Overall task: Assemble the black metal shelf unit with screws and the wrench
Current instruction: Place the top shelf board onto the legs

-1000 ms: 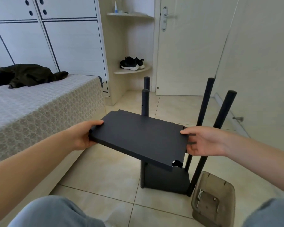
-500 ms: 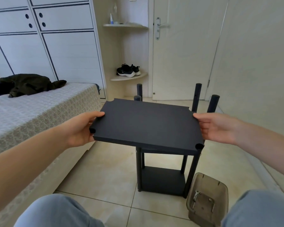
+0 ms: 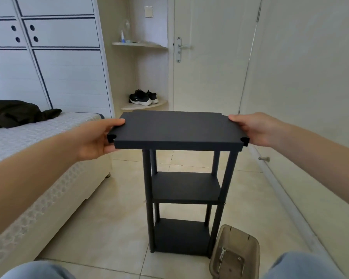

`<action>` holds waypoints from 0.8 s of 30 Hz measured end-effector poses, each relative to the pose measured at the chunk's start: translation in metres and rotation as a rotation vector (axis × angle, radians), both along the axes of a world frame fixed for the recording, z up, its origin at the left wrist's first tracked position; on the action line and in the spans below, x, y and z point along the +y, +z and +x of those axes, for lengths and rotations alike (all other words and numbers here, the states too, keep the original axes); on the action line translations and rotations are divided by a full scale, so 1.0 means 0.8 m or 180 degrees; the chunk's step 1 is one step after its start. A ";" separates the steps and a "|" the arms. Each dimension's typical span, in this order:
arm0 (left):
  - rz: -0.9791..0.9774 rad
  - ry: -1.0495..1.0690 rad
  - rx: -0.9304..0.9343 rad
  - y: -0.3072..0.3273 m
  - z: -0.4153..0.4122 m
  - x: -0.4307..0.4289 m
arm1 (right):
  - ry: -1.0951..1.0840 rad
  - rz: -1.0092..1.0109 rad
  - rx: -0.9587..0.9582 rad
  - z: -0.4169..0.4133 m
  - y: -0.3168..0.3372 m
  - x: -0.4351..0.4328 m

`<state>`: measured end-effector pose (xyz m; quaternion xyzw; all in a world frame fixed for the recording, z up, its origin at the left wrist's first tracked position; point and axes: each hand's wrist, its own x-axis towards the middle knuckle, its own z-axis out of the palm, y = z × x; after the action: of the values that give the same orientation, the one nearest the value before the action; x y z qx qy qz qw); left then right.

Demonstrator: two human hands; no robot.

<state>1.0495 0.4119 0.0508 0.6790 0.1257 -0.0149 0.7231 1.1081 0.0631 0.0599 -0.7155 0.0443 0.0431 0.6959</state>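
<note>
The black top board point(image 3: 179, 127) lies level over the four posts point(image 3: 146, 178) of the shelf unit point(image 3: 185, 187), long axis left to right; whether its corner notches are seated I cannot tell. The left hand point(image 3: 97, 137) and right hand point(image 3: 254, 127) each grip a short end, thumb on top, equally near. No writing is readable anywhere.

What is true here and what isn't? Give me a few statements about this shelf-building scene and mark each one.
1. The left hand and right hand grip opposite ends of the top panel. True.
2. Two lower shelves, the middle shelf and the bottom shelf, are already between the posts. True.
3. The brown tray stands on the bed. False: it is on the floor by the unit's right foot.
4. The shoes lie on the floor. False: they sit on a corner shelf.
</note>
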 end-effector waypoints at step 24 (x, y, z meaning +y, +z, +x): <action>0.0479 0.0137 -0.0128 -0.008 0.149 -0.037 | -0.0243 -0.0968 0.0484 0.141 -0.010 -0.025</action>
<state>1.1689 0.3825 0.0444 0.7288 0.1264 0.0237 0.6725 1.2206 0.0429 0.0522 -0.8050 0.1300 0.0635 0.5754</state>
